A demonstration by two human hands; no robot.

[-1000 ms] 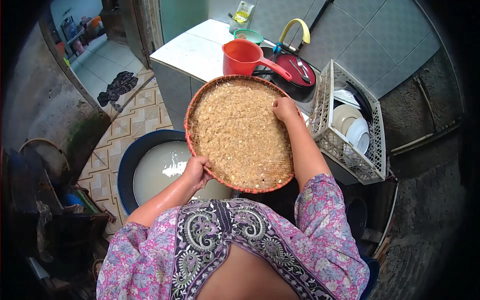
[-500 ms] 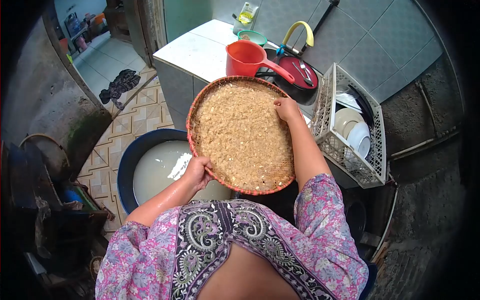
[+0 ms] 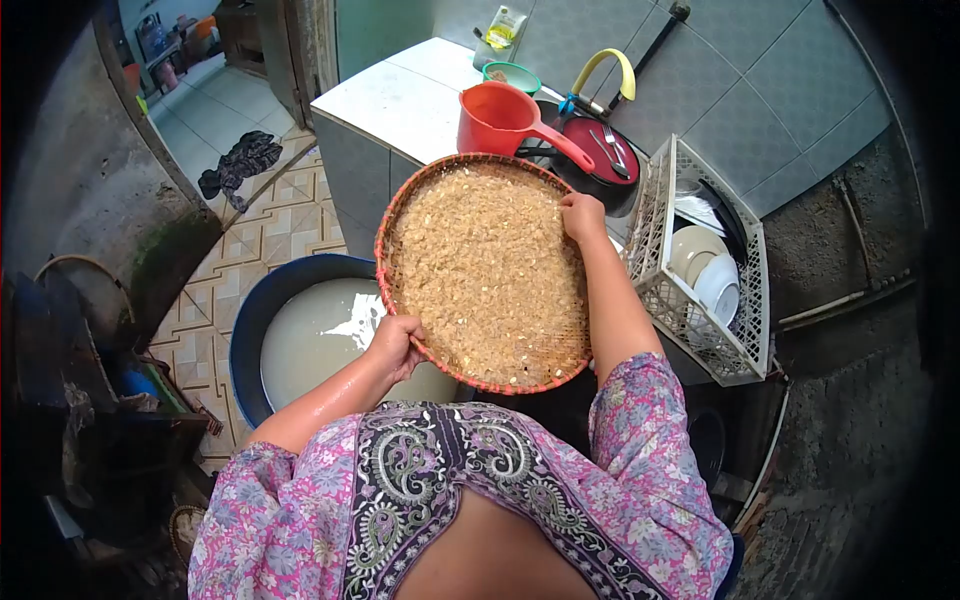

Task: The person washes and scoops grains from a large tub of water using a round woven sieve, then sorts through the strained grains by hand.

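Note:
A round woven tray (image 3: 381, 245) with a red rim is held up in front of my chest. Damp, pale brown grain-like material (image 3: 485, 270) covers most of it, with some of the weave showing at the lower right. My left hand (image 3: 395, 347) grips the rim at the lower left, thumb on top. At the right edge my right hand (image 3: 582, 217) is closed on the rim, its forearm running along the tray's side. Partly beneath the tray, on the left, stands a large blue tub (image 3: 245, 340) of cloudy water (image 3: 310, 345).
Beyond the tray, a red dipper (image 3: 497, 118) stands on the white counter (image 3: 380, 100), near a green bowl (image 3: 512, 75) and a yellow faucet hose (image 3: 605, 62). Cutlery lies on a dark red lid (image 3: 590, 140). A white crate (image 3: 672, 185) with dishes stands at right; dark cloth (image 3: 243, 165) lies left.
The view has shifted slightly, so the counter, dipper and faucet sit a little further right. The tray stays in both hands, and my right hand appears slightly further right.

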